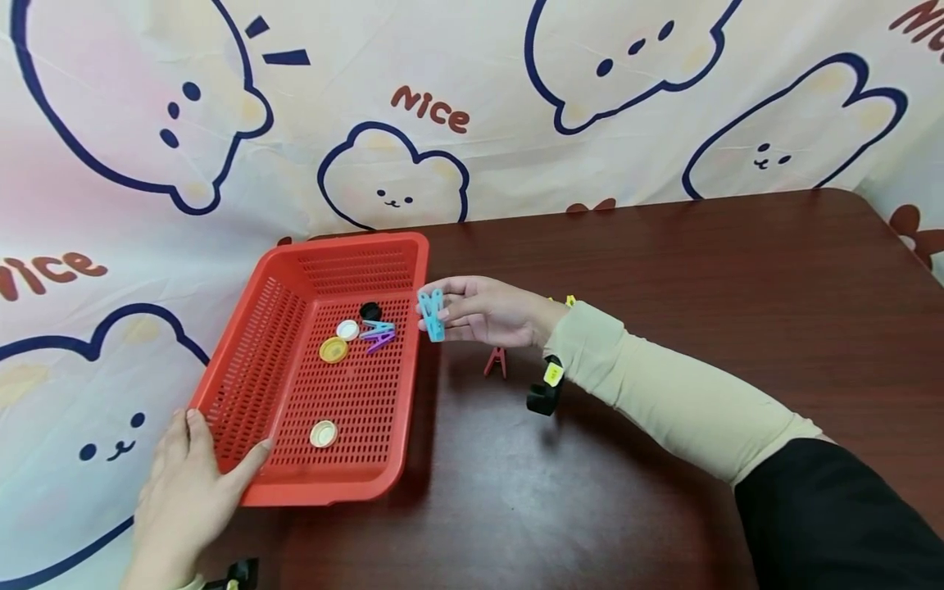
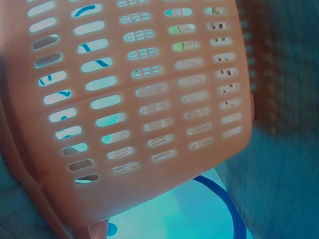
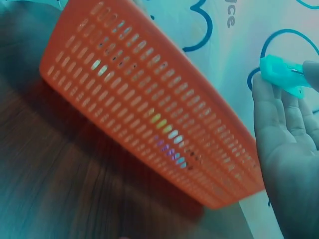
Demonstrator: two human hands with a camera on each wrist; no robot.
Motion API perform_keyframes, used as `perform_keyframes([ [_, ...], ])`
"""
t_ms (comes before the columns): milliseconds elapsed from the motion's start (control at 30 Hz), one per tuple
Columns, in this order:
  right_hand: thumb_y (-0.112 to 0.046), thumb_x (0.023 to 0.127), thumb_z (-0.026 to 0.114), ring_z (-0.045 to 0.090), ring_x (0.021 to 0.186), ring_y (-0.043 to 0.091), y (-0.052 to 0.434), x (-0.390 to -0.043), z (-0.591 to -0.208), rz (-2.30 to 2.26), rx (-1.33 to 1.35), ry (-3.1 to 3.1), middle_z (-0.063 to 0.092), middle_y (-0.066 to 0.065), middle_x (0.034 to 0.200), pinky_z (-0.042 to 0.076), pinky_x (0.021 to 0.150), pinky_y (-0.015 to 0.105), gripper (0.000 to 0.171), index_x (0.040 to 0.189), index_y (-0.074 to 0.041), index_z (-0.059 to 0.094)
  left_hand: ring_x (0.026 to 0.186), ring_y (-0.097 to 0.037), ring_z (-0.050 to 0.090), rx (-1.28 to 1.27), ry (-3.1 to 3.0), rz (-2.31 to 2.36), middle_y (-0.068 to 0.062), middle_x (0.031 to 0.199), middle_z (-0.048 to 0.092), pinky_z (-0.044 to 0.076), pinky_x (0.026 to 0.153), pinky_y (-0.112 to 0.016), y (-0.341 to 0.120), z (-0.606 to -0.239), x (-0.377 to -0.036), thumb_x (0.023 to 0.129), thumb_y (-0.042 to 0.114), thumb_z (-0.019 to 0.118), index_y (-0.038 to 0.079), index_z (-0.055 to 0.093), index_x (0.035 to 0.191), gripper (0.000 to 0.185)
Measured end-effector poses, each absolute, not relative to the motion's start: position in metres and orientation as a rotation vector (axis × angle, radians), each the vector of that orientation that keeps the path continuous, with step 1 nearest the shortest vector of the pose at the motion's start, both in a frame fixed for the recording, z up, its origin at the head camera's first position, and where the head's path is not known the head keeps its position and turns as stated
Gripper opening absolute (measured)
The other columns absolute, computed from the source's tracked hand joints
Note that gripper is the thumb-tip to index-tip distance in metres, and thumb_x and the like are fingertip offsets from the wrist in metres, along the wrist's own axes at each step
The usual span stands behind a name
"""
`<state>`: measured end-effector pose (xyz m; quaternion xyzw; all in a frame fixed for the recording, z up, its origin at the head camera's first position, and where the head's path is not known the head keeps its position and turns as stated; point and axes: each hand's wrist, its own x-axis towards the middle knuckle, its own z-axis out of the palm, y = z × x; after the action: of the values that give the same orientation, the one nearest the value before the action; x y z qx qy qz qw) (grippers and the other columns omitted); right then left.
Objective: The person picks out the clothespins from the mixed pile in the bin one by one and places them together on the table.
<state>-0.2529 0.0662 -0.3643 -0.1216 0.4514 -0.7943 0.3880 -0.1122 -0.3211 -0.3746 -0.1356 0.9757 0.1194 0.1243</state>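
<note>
My right hand (image 1: 494, 311) pinches a light blue clothespin (image 1: 432, 315) between thumb and fingers, beside the right rim of a red plastic basket (image 1: 401, 410). In the right wrist view the same clothespin (image 3: 279, 72) shows at the fingertips, above the palm. My left hand (image 1: 188, 483) holds the basket's near left corner, with the thumb over the rim. Inside the basket lie a blue clothespin (image 1: 378, 326) and a purple clothespin (image 1: 381, 341). Near them are a black cap (image 1: 371, 311), a white cap (image 1: 347, 330) and a yellow cap (image 1: 333, 351). A cream cap (image 1: 323, 434) lies closer to me.
A red clothespin (image 1: 497, 360) lies on the brown table (image 1: 664, 492) below the right hand. Something small and yellow (image 1: 570, 301) shows behind the right wrist, mostly hidden. A patterned cloth (image 1: 501, 164) hangs behind the table and along its left side.
</note>
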Motion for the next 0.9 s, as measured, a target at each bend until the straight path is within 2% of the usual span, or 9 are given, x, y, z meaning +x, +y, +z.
perform_keyframes([
  [200,0.008,0.103,0.045,0.068,0.11,0.025,0.094,-0.248,-0.372,-2.043,-0.283,1.175,0.066,0.013,0.119,0.052,0.103,0.042,0.036,0.137,0.0,0.052,0.142,-0.066,0.005,-0.385,2.864,0.335,-0.046,0.157,-0.008,0.019,0.103,-0.084,-0.32,-0.374,-0.114,0.099,0.069,0.047,-0.019,-0.008,0.153,0.117],
  [467,0.008,0.103,0.045,0.068,0.11,0.026,0.134,-0.238,-0.391,-2.026,-0.243,1.253,0.067,0.013,0.117,0.054,0.1,0.04,0.039,0.141,0.003,0.046,0.142,-0.066,0.006,-0.397,2.85,0.331,-0.046,0.157,-0.007,0.018,0.105,-0.084,-0.316,-0.371,-0.115,0.099,0.068,0.048,-0.018,-0.009,0.153,0.116],
  [600,0.007,0.102,0.049,0.067,0.111,0.027,0.147,-0.234,-0.4,-1.983,-0.218,1.327,0.063,0.019,0.127,0.054,0.1,0.039,0.041,0.143,0.002,0.045,0.142,-0.065,0.005,-0.433,2.824,0.328,-0.046,0.157,-0.008,0.017,0.106,-0.083,-0.316,-0.37,-0.114,0.099,0.068,0.049,-0.018,-0.01,0.152,0.117],
  [767,0.006,0.101,0.051,0.062,0.123,0.038,0.159,-0.23,-0.407,-1.921,-0.157,1.438,0.049,0.031,0.145,0.054,0.101,0.041,0.048,0.148,0.002,0.041,0.143,-0.065,0.003,-0.454,2.806,0.331,-0.046,0.157,-0.009,0.015,0.107,-0.083,-0.317,-0.372,-0.114,0.099,0.068,0.048,-0.017,-0.012,0.152,0.118],
  [833,0.005,0.101,0.053,0.06,0.127,0.041,0.163,-0.227,-0.408,-1.894,-0.151,1.488,0.053,0.03,0.141,0.053,0.101,0.042,0.051,0.15,0.002,0.039,0.143,-0.064,0.002,-0.457,2.8,0.336,-0.045,0.157,-0.011,0.015,0.108,-0.082,-0.317,-0.373,-0.114,0.098,0.069,0.048,-0.017,-0.013,0.152,0.118],
  [900,0.004,0.101,0.054,0.06,0.126,0.04,0.167,-0.225,-0.41,-1.865,-0.158,1.542,0.06,0.025,0.129,0.054,0.1,0.042,0.052,0.151,0.004,0.037,0.143,-0.065,0.001,-0.454,2.799,0.335,-0.046,0.157,-0.011,0.015,0.107,-0.083,-0.318,-0.373,-0.114,0.098,0.069,0.048,-0.017,-0.013,0.152,0.119],
])
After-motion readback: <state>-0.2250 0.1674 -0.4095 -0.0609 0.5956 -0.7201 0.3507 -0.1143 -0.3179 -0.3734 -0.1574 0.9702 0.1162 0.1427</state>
